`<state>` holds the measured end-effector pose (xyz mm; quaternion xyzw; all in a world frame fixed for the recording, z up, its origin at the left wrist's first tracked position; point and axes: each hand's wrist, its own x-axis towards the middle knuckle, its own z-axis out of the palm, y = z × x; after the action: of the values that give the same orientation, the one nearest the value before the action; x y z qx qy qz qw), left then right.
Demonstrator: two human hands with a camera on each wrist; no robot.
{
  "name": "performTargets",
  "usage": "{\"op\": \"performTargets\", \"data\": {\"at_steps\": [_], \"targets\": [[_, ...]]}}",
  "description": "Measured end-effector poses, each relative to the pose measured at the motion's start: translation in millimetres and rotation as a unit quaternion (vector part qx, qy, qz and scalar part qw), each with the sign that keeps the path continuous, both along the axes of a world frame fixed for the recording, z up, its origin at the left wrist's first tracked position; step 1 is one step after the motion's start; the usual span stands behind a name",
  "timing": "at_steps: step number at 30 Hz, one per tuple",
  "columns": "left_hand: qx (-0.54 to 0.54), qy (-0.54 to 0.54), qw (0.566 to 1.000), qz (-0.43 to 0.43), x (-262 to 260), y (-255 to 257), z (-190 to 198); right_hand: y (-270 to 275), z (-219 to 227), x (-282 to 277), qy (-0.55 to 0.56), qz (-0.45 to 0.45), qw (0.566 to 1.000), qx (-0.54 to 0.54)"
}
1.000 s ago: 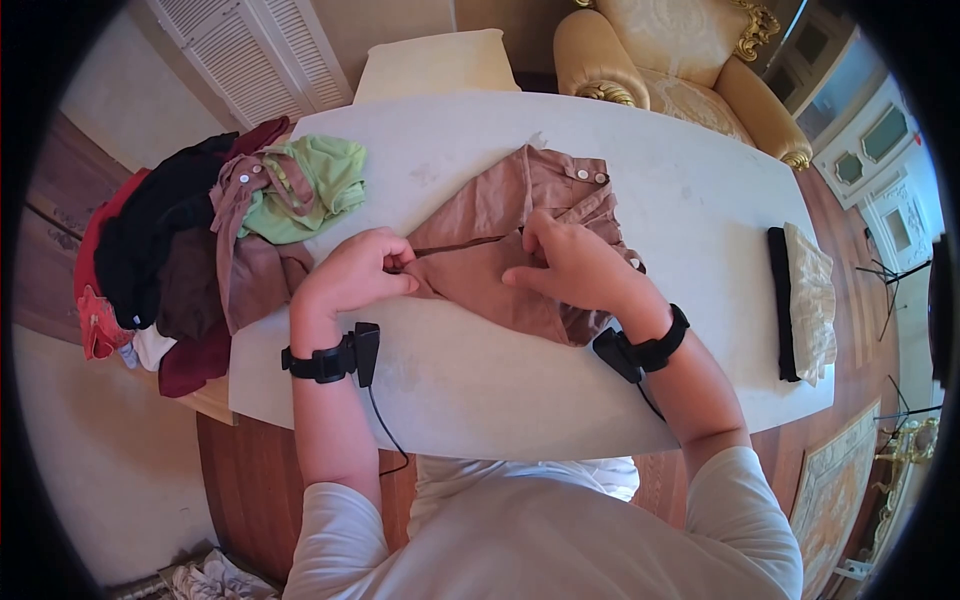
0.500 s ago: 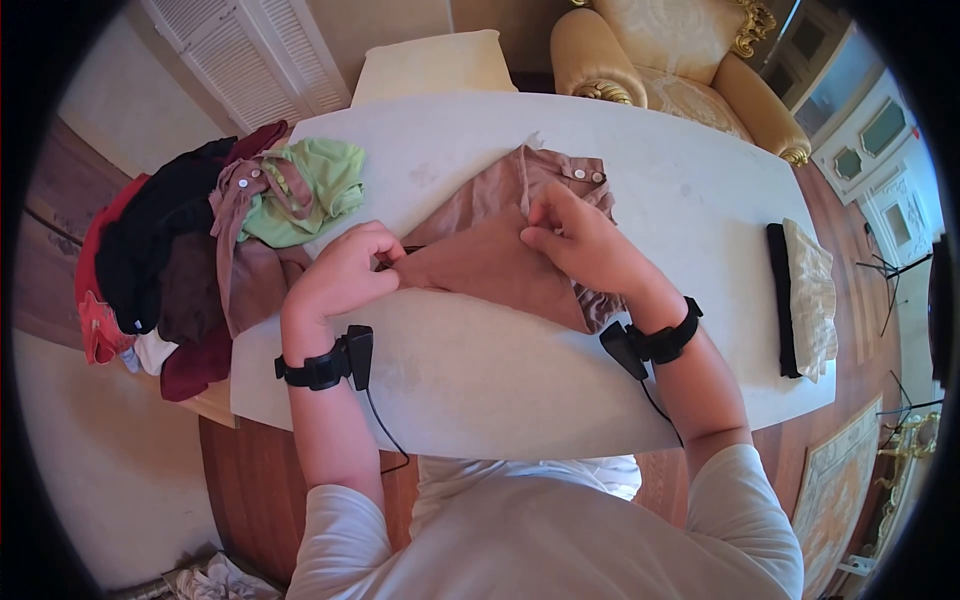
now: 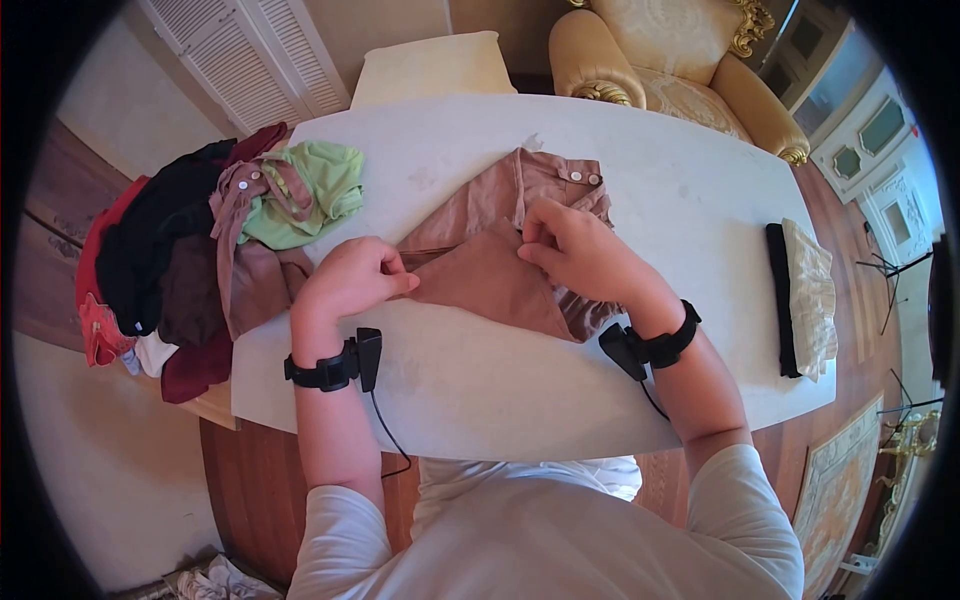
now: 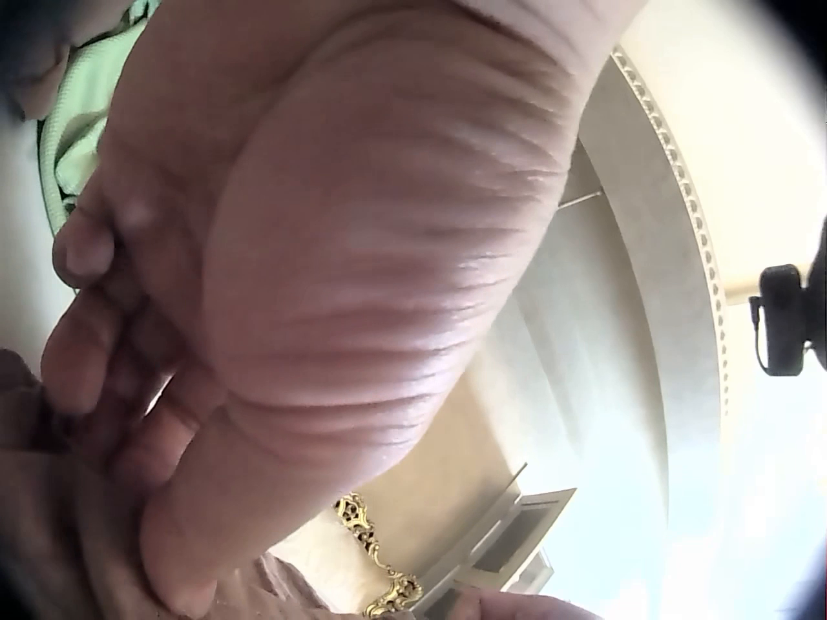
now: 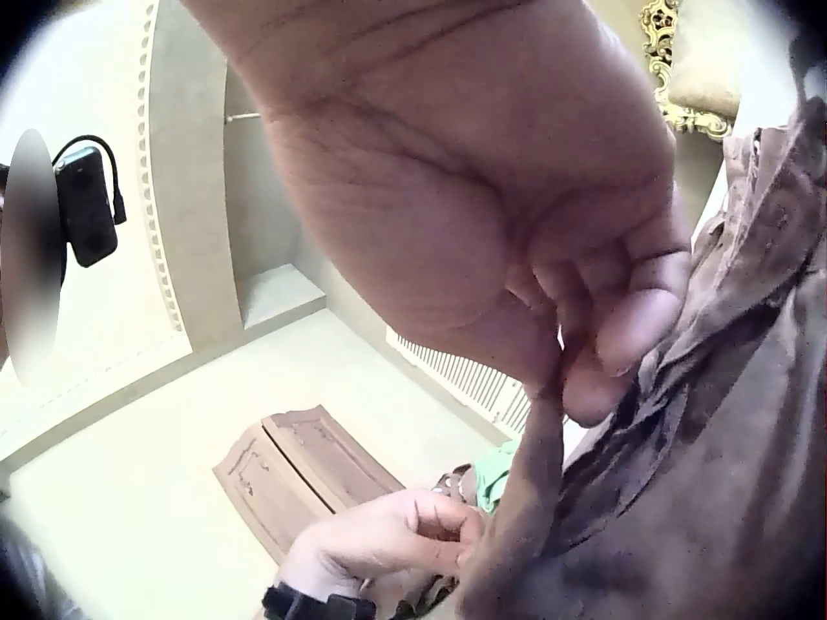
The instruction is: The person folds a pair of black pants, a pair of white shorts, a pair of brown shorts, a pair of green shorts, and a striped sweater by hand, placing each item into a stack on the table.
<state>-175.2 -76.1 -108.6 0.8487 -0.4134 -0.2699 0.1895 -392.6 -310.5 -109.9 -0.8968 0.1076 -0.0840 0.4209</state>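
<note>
A brown buttoned garment (image 3: 490, 275) lies across the white table (image 3: 440, 390), with white buttons and a gathered edge at its right end. My left hand (image 3: 352, 278) pinches its narrow left end between thumb and fingers. In the left wrist view, the thumb of the left hand (image 4: 336, 258) presses into brown cloth. Near the middle, my right hand (image 3: 580, 250) pinches the edge of the upper layer. The right wrist view shows cloth hanging in a raised fold from the thumb and fingertips of the right hand (image 5: 504, 220).
At the left stands a heap of clothes (image 3: 170, 240) in black, red and brown, with a green garment (image 3: 315, 190) on top. Folded black and cream clothes (image 3: 808, 300) lie at the right edge. Beyond the table are a cream-covered seat (image 3: 435, 68) and a gold armchair (image 3: 600, 60).
My right hand has gone from resting thumb-out on the cloth to pinching its edge, rising and then lowering slightly. The upper layer has shifted with it. The left hand stays at the left end.
</note>
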Motion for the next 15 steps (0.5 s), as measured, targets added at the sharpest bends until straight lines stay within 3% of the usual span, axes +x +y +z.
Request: {"op": "performTargets", "data": {"at_steps": [6,9,15], "targets": [[-0.041,-0.090,0.995,0.028,-7,-3,8,-5,-17,1,-0.002,0.005,0.993,-0.115],[-0.204,-0.200,0.958,0.010,-12,-3,-2,3,-5,-1,-0.026,0.011,0.995,-0.096],[-0.087,-0.032,0.995,-0.028,-2,-4,-8,25,-4,-4,-0.038,0.162,0.982,-0.091]]}}
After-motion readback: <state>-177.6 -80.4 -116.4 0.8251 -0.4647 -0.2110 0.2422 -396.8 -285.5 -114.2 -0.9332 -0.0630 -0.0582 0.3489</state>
